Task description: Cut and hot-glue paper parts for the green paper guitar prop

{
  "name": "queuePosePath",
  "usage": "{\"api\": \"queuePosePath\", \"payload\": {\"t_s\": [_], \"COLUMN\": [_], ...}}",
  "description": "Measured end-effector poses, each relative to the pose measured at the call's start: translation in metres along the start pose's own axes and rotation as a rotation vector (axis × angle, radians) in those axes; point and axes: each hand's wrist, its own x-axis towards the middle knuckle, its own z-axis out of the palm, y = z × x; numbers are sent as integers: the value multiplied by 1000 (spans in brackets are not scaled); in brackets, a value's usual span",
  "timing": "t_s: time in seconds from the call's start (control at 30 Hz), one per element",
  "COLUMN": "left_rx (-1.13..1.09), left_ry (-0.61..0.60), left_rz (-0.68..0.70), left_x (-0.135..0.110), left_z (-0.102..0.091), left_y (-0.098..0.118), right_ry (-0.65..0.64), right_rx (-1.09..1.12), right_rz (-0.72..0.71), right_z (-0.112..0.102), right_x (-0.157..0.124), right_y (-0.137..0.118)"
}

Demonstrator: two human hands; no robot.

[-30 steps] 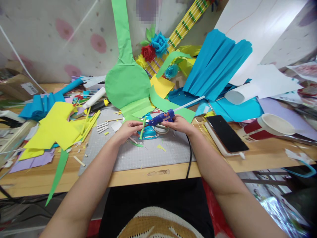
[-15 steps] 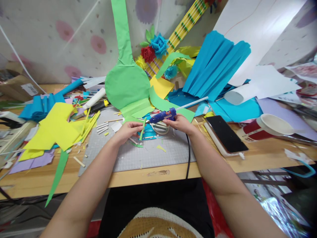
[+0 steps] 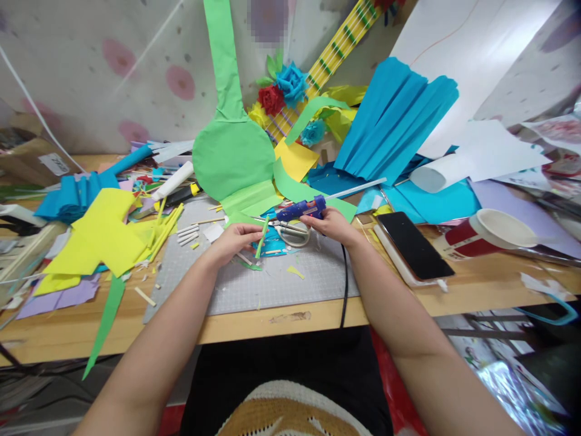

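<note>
My left hand (image 3: pixel 233 241) pinches a thin green paper stick (image 3: pixel 261 237), held nearly upright over the grey cutting mat (image 3: pixel 254 281). My right hand (image 3: pixel 333 225) grips a blue hot glue gun (image 3: pixel 301 210) with a white glue rod (image 3: pixel 358 188) sticking out behind. The gun's nozzle points left, a short way to the right of the stick's top end. A black cord (image 3: pixel 344 284) runs from the gun over the table's front edge. Scissors (image 3: pixel 290 230) and blue paper scraps lie under both hands.
Yellow paper (image 3: pixel 102 233) and yellow strips lie left of the mat. A large green paper shape (image 3: pixel 233 154) leans on the wall behind. Pleated blue paper (image 3: pixel 397 118), paper flowers (image 3: pixel 284 88), a black phone (image 3: pixel 413 242) and a tipped red cup (image 3: pixel 488 230) lie to the right.
My right hand has drawn the glue gun slightly right and up, away from the green stick. My left hand has stayed almost still.
</note>
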Motion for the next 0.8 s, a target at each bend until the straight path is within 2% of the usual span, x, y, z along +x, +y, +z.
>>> {"api": "queuePosePath", "payload": {"t_s": [0.3, 0.4, 0.6, 0.8], "left_rx": [15, -48, -243, -276], "left_ry": [-43, -30, 62, 212], "left_rz": [-2, 14, 115, 178], "left_x": [0, 0, 1, 4], "left_z": [-1, -1, 0, 1], "left_y": [-1, 0, 4, 5], "right_ry": [56, 129, 348, 336], "right_rx": [8, 20, -66, -22], "right_rz": [29, 63, 126, 84], "right_z": [-1, -3, -13, -19], "right_x": [1, 3, 13, 16], "right_y": [0, 4, 22, 37]}}
